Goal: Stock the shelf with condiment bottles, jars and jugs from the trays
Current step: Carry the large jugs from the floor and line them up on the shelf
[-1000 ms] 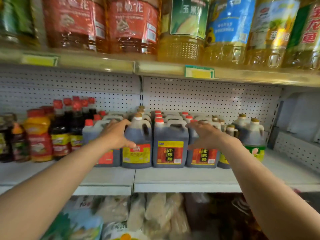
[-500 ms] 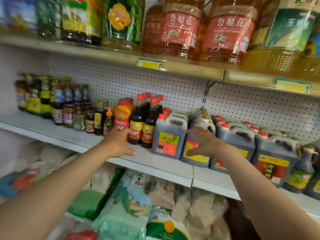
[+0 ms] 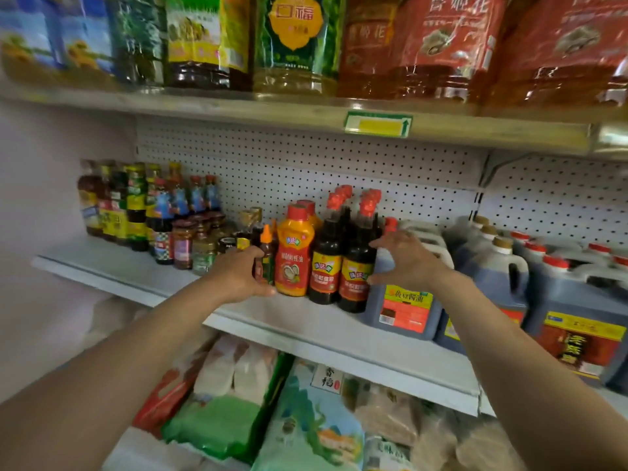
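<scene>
Bottles stand packed on the shelf [image 3: 306, 321]. The left hand [image 3: 238, 277] curls beside the small sauce bottle [image 3: 266, 256], at 9 o'clock of the orange bottle [image 3: 294, 256]; whether it grips, I cannot tell. The right hand [image 3: 407, 260] is spread loose, touching the dark bottle [image 3: 356, 266] and the jug [image 3: 404, 307] at 3 o'clock. Bottles look smooth, hard and tippy; hold them round the middle. Jugs look heavy; use the handle. The shelf edge is close at 6 o'clock. Free room lies at 8 o'clock.
</scene>
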Tool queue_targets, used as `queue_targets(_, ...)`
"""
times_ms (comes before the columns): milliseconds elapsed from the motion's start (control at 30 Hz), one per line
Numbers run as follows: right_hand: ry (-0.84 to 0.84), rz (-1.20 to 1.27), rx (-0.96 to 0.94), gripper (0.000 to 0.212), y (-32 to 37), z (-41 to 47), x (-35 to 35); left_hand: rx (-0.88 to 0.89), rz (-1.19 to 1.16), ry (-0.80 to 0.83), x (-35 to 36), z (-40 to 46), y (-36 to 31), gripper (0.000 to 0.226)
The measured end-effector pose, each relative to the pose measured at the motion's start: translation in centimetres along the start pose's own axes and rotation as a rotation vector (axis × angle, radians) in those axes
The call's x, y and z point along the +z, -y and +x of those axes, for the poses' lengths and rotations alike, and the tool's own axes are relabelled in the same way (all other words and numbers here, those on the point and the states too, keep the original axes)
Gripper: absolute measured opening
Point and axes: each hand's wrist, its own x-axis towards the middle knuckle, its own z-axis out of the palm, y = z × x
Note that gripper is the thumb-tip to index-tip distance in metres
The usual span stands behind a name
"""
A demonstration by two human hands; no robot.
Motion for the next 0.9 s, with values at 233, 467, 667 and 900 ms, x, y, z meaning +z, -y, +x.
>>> queue_targets(233,-0.214,0.027,0.176,0.066,-0.6,6.3,-0.9,0.200,-0.087,-0.052,-2.2,7.3,-0.9,0.061)
queue_targets(467,-0.404,0.166,0.382,0.064,0.1,10.3,-0.6,0.307,-0.215,-0.145,-0.9,12.2,-2.2,0.067)
queue_targets(667,-0.448,0.243,0.523,0.054,1.8,12.5,0.9,0.409,-0.330,-0.151,-0.2,16.7,-4.1,0.073)
queue_targets(900,-0.601,0.403,0.593,0.029,2.4,13.0,1.7,0.528,-0.427,-0.071,1.4,20.4,-5.7,0.075)
